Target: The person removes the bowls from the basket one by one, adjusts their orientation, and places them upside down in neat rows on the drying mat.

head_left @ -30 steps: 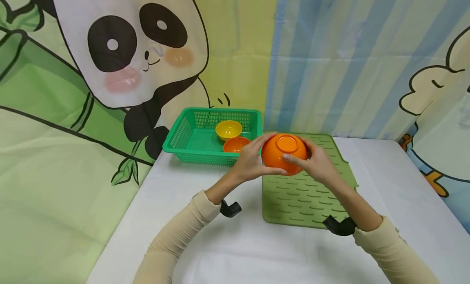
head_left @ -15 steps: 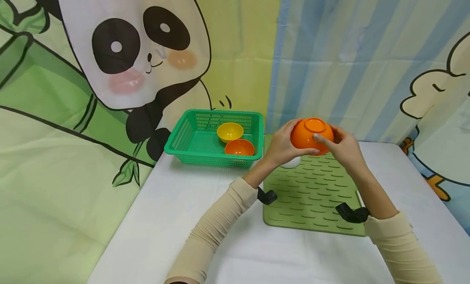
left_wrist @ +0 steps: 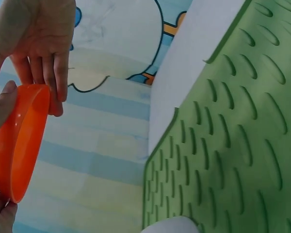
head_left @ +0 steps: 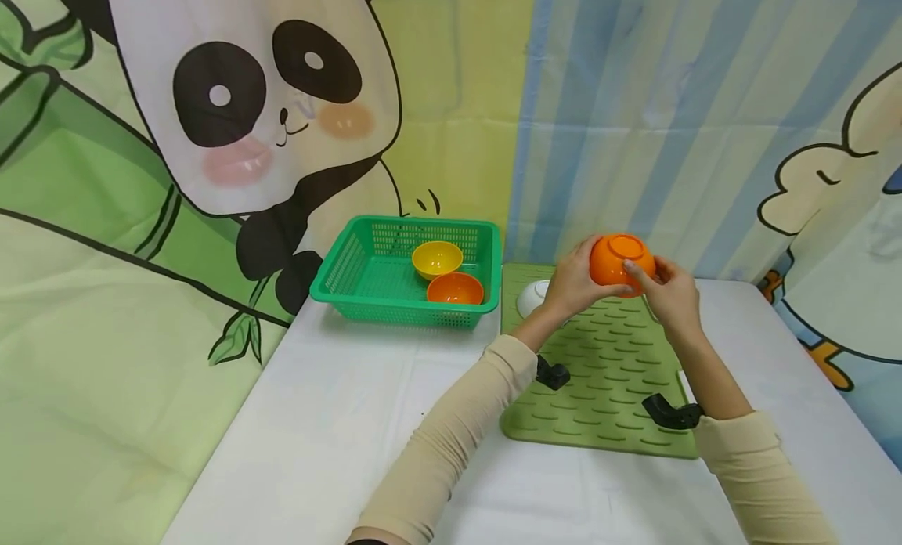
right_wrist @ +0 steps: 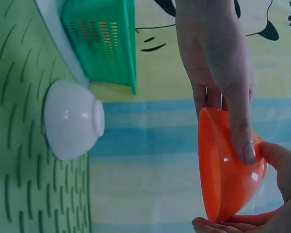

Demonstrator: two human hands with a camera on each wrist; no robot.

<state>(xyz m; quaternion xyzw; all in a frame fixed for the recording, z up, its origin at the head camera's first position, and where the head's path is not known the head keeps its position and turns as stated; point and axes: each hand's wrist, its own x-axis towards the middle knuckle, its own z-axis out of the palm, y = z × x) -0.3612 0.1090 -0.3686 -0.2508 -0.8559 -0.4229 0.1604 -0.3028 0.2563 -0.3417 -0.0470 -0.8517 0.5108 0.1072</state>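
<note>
Both my hands hold an orange bowl (head_left: 607, 265) turned upside down, raised over the far right part of a green ridged mat (head_left: 599, 388). My left hand (head_left: 572, 285) grips its left side, the thumb along the rim. On the other side my right hand (head_left: 675, 298) grips it, thumb on the outer wall near the foot ring. In the right wrist view the bowl's rim faces the mat with a gap between. A white bowl (right_wrist: 70, 119) rests upside down on the mat's far left part, partly hidden by my left arm in the head view.
A green plastic basket (head_left: 331, 286) stands left of the mat, holding a yellow bowl (head_left: 437, 259) and another orange bowl (head_left: 455, 289), both upright. A white cloth (head_left: 317, 420) covers the table. Behind it hangs a printed curtain (head_left: 458, 99).
Both hands have carried the orange bowl rightward, from beside the basket to over the mat's far right part. The white bowl on the mat has come into sight behind my left arm.
</note>
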